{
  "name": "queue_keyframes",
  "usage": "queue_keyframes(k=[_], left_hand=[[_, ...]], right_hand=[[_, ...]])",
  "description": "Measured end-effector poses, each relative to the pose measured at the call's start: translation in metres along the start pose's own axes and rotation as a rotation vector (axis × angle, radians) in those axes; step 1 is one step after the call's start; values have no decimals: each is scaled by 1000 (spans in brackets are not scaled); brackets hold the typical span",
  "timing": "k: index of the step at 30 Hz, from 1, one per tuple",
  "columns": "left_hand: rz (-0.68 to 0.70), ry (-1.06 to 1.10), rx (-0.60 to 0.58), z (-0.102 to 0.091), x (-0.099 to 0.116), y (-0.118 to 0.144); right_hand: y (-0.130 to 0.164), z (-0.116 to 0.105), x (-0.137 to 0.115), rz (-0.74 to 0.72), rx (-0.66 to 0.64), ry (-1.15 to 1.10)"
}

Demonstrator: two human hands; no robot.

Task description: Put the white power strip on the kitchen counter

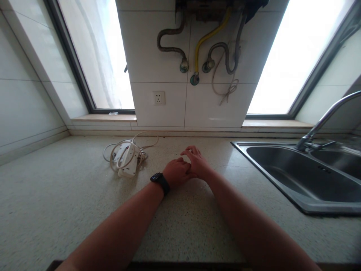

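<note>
Both of my forearms stretch out over a speckled beige countertop (56, 203). My left hand (177, 172) rests on the counter with its fingers curled in, a black watch (160, 181) on the wrist. My right hand (196, 162) lies just beyond it, touching the left hand, fingers loosely spread and bent. Neither hand holds anything. The nearest object is a white power strip (127, 160) with its coiled cord, lying on the counter to the left of my left hand.
A steel sink (307, 180) with a curved tap (324, 120) is set into the counter at the right. A tiled wall behind carries a socket (158, 98) and hoses (203, 45). Windows stand at both sides.
</note>
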State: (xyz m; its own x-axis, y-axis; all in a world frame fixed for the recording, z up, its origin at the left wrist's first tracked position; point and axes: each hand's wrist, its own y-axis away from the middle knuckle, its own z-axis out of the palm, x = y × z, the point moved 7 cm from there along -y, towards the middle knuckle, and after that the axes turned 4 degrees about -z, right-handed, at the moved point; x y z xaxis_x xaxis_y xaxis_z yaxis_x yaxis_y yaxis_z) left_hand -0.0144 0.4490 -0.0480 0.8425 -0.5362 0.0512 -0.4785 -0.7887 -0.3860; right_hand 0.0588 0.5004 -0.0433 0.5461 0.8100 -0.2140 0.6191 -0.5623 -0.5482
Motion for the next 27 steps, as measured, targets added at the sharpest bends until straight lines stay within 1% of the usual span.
queue_keyframes(k=[4, 9, 16, 22, 27], left_hand=[[-37, 13, 5, -1, -2, 0], [-105, 36, 3, 2, -3, 0], [-242, 61, -34, 10, -12, 1], [-230, 49, -35, 12, -15, 0], [-164, 78, -29, 10, -12, 0]], right_hand=[[0, -2, -2, 39, -39, 89], [-1, -1, -1, 72, -50, 149], [-1, 3, -1, 155, -121, 223], [2, 3, -4, 277, -154, 291], [6, 5, -9, 293, -162, 280]])
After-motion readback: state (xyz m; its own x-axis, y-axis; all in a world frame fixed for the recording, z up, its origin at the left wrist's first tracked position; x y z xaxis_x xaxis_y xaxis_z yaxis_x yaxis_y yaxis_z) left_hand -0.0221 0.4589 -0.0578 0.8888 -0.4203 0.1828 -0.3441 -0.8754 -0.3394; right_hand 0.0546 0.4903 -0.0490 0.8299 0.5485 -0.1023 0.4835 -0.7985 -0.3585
